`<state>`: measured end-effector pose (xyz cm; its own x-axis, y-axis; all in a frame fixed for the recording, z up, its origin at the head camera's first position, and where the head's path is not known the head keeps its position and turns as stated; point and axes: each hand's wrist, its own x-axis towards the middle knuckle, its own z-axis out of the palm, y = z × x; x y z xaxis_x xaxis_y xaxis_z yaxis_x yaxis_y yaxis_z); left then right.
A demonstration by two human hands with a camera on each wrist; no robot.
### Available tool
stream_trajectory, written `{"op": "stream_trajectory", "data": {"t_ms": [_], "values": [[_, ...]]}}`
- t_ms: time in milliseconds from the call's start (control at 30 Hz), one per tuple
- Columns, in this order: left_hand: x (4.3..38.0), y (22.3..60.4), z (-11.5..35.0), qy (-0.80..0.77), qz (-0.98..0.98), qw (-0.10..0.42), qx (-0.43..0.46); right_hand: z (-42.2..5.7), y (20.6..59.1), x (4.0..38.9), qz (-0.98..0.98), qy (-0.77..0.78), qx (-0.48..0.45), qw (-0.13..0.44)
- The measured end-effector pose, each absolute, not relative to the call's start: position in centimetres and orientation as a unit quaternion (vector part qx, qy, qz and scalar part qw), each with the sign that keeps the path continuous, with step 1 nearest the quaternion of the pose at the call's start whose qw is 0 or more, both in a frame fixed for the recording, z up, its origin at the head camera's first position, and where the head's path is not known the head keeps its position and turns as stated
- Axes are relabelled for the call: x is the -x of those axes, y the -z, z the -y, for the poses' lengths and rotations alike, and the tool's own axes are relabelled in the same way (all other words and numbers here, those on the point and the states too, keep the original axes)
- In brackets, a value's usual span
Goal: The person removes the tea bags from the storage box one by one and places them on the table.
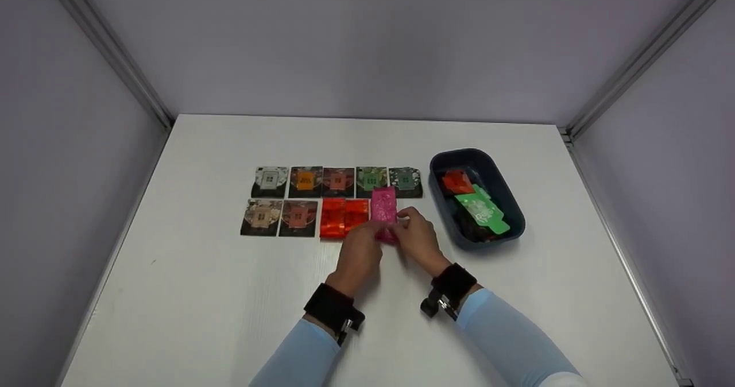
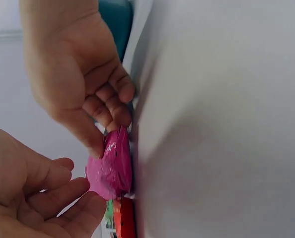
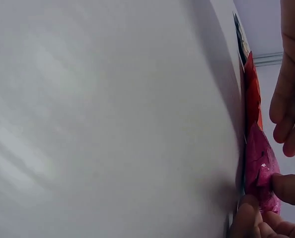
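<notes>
A shiny pink packet lies on the white table, to the right of two orange-red packets. My right hand pinches the packet's near end. In the right wrist view the thumb lies on top of the pink packet, with fingers curled at its edge. My left hand is at the packet's left side, in front of the orange-red pair. Its relaxed fingers reach to the edge of the pink packet in the left wrist view.
Square picture cards form a back row, with two more cards left of the packets. At right stands a dark blue bin holding a green flat piece and a red packet. Walls enclose the table's back and sides.
</notes>
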<state>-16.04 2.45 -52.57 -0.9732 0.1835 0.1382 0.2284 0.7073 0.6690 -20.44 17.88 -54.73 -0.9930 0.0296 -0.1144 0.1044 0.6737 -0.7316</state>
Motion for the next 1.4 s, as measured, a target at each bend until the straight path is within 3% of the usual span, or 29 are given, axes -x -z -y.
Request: {"op": "stream_trajectory", "data": {"t_ms": [667, 1000, 1200, 1400], "values": [[16.2, 52.8, -2.1, 0.352, 0.927, 0.042, 0.119, -18.1, 54.6, 20.2, -0.914, 0.402, -0.04, 0.048], [16.2, 51.9, -2.5, 0.37, 0.926, 0.0, 0.076, -18.6, 53.1, 18.9, -0.926, 0.378, 0.003, 0.008], [16.2, 51.3, -3.0, 0.367, 0.928, 0.003, 0.066, -21.0, 50.2, 18.1, -0.949, 0.313, 0.043, -0.019], [15.9, 51.3, -3.6, 0.367, 0.926, 0.024, 0.078, -26.8, 47.7, 19.2, -0.97, 0.231, 0.053, -0.057]]}}
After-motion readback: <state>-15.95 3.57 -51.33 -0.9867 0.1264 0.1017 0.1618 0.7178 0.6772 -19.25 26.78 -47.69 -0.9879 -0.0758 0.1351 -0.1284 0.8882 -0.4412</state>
